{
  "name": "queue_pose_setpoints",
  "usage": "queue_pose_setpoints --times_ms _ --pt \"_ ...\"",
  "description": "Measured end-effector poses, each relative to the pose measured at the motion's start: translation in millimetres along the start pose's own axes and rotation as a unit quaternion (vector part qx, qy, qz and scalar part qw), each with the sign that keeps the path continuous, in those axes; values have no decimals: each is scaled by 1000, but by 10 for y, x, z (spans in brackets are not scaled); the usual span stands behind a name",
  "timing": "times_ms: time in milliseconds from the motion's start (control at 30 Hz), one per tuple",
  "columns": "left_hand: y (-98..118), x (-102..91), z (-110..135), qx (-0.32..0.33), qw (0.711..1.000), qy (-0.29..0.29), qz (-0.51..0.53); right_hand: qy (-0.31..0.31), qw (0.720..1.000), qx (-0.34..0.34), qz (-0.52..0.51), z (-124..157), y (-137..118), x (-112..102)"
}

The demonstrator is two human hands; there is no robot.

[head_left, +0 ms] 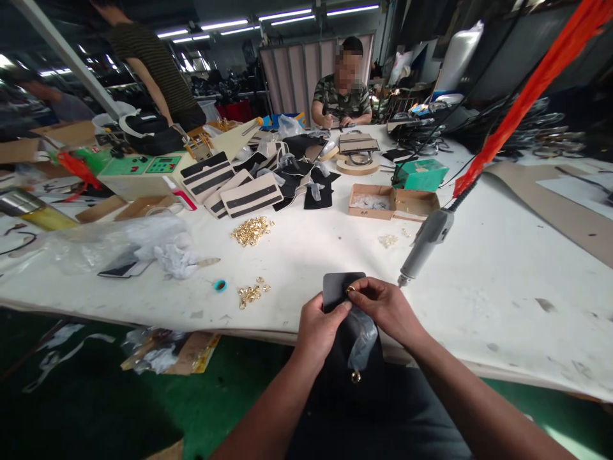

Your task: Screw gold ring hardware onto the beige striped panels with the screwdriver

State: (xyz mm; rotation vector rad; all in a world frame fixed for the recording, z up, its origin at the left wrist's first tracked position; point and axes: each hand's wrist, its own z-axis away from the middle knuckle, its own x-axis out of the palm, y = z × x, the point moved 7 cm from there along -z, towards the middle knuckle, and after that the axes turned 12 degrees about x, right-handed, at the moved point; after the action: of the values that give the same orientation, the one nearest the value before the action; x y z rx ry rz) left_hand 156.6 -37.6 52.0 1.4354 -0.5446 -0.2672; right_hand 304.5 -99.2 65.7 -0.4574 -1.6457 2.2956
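A black leather-like panel (335,284) rests over the table's front edge, with my left hand (320,322) closed on its left side. My right hand (380,305) pinches a small gold ring (351,289) against the panel's upper part. Clear plastic wrap (364,338) covers a strip on the panel, and a gold fitting (355,377) shows at the strip's lower end. To the left lie a small group of gold rings (249,295) and a larger heap of gold hardware (252,231). Right of my hands hangs a grey electric screwdriver (426,246).
Beige-and-black panels (253,195) are piled at mid-table. Cardboard trays (371,201) stand before a green box (421,174). A blue tape roll (220,285) and plastic bags (167,246) lie leftward. A co-worker (342,96) sits across the table; another person (148,70) stands back left.
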Motion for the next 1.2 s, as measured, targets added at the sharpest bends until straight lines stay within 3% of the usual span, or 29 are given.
queue_pose_setpoints --times_ms 233,567,800,1033,1200 --pt "-48 -27 -38 -2 1000 9 -28 44 987 -40 149 45 -78 -97" --pt "-58 -36 -23 -10 1000 6 -22 63 976 -88 188 61 -149 -63" --pt "-20 -53 -43 -4 999 -9 -32 61 943 -136 298 111 -293 -14" --pt "19 -97 -193 5 994 -63 -92 68 939 -133 311 96 -220 6" --pt "73 -124 -225 15 991 -53 -120 76 951 -129 271 68 -167 22"
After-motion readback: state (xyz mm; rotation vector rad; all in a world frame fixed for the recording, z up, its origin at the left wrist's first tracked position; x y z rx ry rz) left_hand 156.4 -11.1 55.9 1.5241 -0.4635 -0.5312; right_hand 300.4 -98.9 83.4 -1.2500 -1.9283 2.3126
